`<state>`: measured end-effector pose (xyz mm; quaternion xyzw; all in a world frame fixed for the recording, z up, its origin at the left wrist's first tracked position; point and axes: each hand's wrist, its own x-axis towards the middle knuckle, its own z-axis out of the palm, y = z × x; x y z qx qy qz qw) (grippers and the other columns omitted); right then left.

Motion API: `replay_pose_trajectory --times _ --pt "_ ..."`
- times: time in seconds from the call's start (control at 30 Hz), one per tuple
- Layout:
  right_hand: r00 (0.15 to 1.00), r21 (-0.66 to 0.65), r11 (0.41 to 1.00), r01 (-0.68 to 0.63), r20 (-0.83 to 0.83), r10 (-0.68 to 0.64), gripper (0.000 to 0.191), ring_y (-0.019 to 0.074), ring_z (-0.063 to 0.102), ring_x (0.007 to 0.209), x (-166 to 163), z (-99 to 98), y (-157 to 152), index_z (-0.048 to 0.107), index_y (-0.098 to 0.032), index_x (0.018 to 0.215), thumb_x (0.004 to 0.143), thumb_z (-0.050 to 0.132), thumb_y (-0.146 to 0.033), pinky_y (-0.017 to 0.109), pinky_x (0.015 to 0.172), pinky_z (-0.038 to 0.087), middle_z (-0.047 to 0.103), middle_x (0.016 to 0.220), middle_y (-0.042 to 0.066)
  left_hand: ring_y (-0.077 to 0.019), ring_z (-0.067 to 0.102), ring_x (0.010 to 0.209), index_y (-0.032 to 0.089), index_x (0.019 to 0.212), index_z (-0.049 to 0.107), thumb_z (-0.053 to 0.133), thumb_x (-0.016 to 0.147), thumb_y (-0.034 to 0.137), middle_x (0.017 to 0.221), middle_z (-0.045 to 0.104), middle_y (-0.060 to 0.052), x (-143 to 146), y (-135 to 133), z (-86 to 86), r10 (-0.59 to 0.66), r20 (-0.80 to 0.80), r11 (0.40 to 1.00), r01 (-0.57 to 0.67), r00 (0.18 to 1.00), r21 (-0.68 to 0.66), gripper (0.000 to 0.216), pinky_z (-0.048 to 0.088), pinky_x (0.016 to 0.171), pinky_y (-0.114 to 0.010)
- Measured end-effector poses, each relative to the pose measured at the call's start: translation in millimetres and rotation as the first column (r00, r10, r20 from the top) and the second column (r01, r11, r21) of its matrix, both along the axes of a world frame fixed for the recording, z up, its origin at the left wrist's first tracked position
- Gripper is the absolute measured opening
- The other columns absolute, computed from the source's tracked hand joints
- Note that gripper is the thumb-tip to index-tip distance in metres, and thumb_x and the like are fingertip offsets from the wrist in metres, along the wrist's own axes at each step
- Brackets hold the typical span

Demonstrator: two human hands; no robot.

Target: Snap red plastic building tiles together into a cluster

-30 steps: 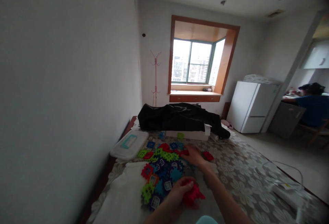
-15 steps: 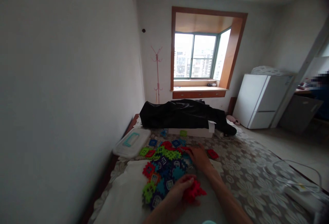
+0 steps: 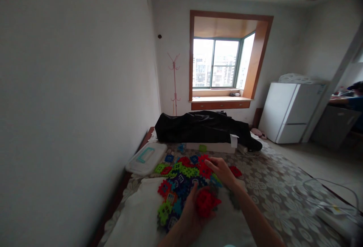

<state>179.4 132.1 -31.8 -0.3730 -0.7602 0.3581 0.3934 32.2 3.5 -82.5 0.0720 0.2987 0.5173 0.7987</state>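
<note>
Well, the left hand is cradling a red cluster above the table, thumb spread, fingers supporting it underneath. The right hand's thumb and forefinger are apparently pinching a red piece beside the pile, nearer the table's left edge. Light gripping is probably protecting its teeth.

I have a plain pale wall filling nine o'clock. At one, daylight comes through a brown-framed window, while everything else looks dim on my feed. A pink coat rack stands near twelve, a white fridge at three, and grey floor spreads between three and four.
</note>
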Motion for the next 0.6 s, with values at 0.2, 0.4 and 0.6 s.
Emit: replay_pose_trajectory --times 0.2,0.4,0.6 --pt "0.97 -0.158 0.966 -0.205 0.099 0.222 0.051 0.01 0.034 0.055 -7 10.2 -22 0.06 -0.017 0.068 0.093 0.061 -0.062 0.024 0.052 0.025 0.044 0.058 -0.004 -0.0263 0.077 0.085 0.018 0.134 0.061 0.053 0.099 0.063 0.109 0.078 -0.014 0 -5 11.6 0.206 -0.099 0.978 -0.201 0.974 0.056 0.058 0.061 0.057 -0.031" --pt "0.946 0.07 0.984 -0.167 0.293 0.14 0.04 0.0138 0.048 0.062 -37 3.3 -46 0.061 -0.018 0.065 0.097 0.06 -0.041 0.026 0.056 0.032 0.058 0.068 0.001 -0.0265 0.076 0.098 0.024 0.14 0.053 0.075 0.092 0.039 0.123 0.074 -0.011 4 -2 1.8 0.47 -0.311 0.881 -0.459 0.826 0.113 0.055 0.064 0.068 -0.031" --pt "0.937 0.133 0.968 -0.214 0.309 0.165 0.043 0.0191 0.064 0.082 -54 14.1 -64 0.069 -0.021 0.08 0.108 0.041 -0.039 0.029 0.08 0.048 0.067 0.09 0.006 -0.0288 0.058 0.136 0.027 0.14 0.053 0.075 0.091 0.039 0.148 0.061 -0.009 -8 -3 -12.6 0.605 -0.427 0.789 -0.579 0.672 0.205 0.055 0.057 0.101 -0.032"
